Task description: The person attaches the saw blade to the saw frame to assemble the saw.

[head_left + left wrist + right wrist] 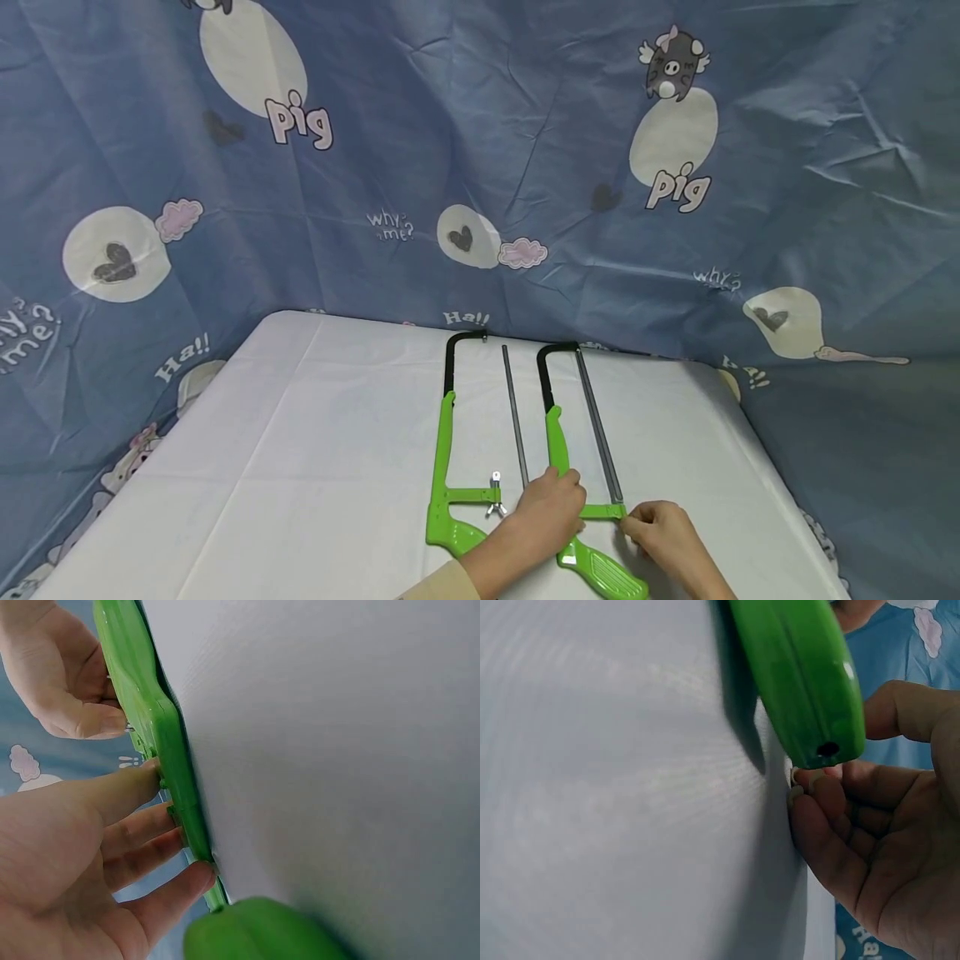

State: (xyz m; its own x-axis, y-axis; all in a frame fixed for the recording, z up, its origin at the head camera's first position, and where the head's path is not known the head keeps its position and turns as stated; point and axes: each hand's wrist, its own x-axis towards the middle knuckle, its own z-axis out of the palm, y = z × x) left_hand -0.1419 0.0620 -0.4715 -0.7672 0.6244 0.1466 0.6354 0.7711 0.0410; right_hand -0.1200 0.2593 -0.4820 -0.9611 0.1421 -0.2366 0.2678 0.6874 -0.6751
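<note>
A green and black hacksaw (557, 442) lies on the white table, with a grey blade (598, 425) along its open side. My left hand (546, 512) grips its green frame, thumb and fingers on either side in the left wrist view. At the end of its lower crossbar, my right hand (663, 533) pinches a small fitting that the fingers mostly hide. The hacksaw's handle (802, 682) stands close before the right hand in the right wrist view. Left of it lies a second hacksaw (441, 467) with a bare wing-nut fitting (496, 496) and no blade.
A loose grey blade (514, 408) lies between the two hacksaws. The white-covered table (337, 450) reaches back to a blue printed cloth (420, 150) hanging behind it. In the left wrist view the second hacksaw's handle (259, 934) is close to the left hand.
</note>
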